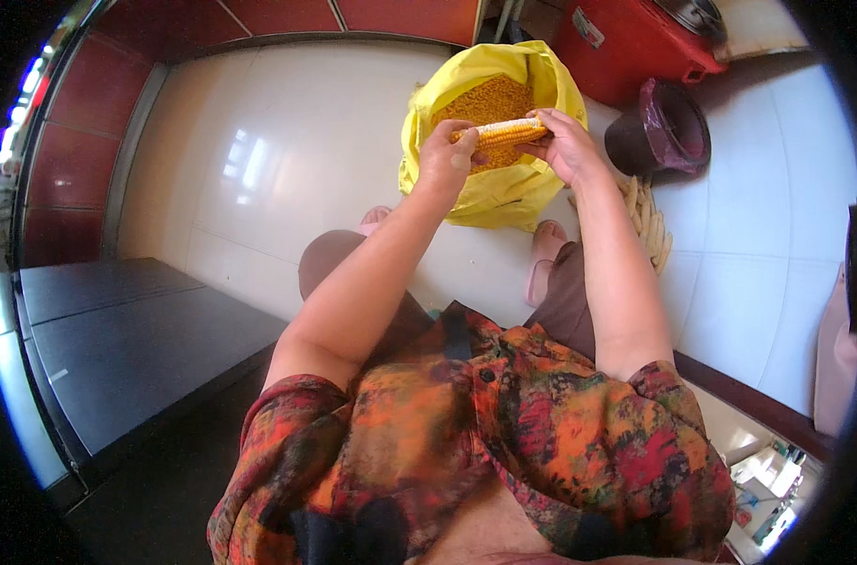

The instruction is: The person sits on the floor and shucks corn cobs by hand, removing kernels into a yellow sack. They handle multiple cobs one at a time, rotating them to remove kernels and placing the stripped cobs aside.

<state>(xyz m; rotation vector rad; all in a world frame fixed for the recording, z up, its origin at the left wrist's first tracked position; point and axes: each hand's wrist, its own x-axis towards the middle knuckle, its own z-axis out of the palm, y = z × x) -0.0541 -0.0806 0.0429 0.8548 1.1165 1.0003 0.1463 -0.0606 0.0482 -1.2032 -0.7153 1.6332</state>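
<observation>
Between my two hands I hold an ear of dried corn, lying almost level above an open bag. A pale strip along its upper side has no kernels, while yellow kernels cover the side below. My left hand grips the left end with the thumb on top. Around the right end curl the fingers of my right hand. Under the ear, loose corn kernels fill part of the yellow woven bag, whose rim is spread wide. The hands hide some of the kernels.
Several bare corn cobs lie on the tiled floor beside my right forearm. A dark bin with a purple liner stands right of the bag, before a red container. Left are red cabinets and a dark flat-topped surface.
</observation>
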